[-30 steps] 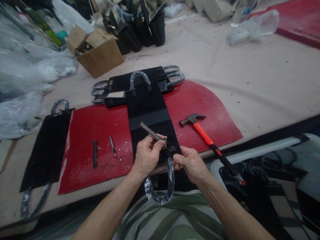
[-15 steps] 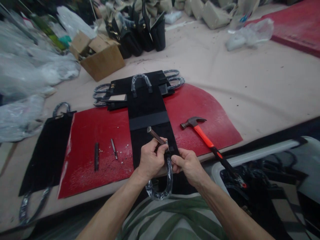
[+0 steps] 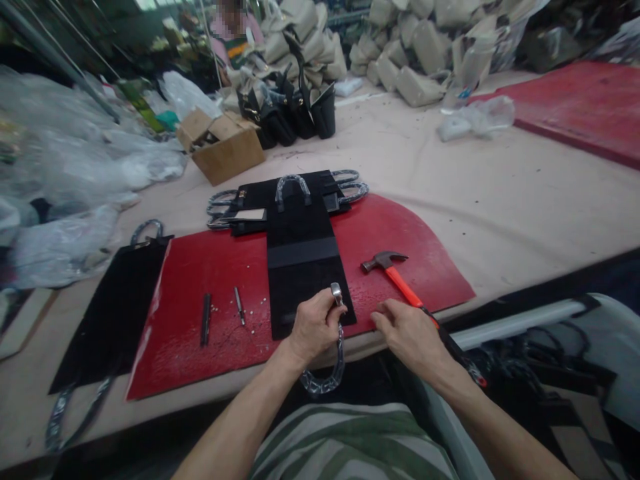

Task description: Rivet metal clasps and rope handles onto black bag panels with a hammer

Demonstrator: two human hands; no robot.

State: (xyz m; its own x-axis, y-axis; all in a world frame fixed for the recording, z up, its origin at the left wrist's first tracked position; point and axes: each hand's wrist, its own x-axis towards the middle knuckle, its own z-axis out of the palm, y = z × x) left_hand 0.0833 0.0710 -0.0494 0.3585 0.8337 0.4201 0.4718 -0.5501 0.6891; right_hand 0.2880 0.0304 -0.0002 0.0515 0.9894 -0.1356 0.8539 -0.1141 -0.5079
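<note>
My left hand (image 3: 315,327) is closed round a metal punch (image 3: 336,292) standing upright on the near end of a long black bag panel (image 3: 303,257). The panel lies across a red mat (image 3: 400,230), and its plastic-wrapped handle (image 3: 325,377) hangs over the table edge below my left hand. My right hand (image 3: 407,330) rests on the orange and black shaft of a claw hammer (image 3: 393,270), fingers curled over it at the mat's near edge.
Two small metal tools (image 3: 206,319) and loose rivets lie on the mat's left part. More black panels (image 3: 113,313) lie at the left and behind the long one. A cardboard box (image 3: 225,143), black bags (image 3: 290,113), beige bags and plastic wrap sit farther back.
My left hand turned the punch from slanted to upright on the panel. My right hand let go of the panel's end and moved right onto the hammer's shaft. The camera tilted up.
</note>
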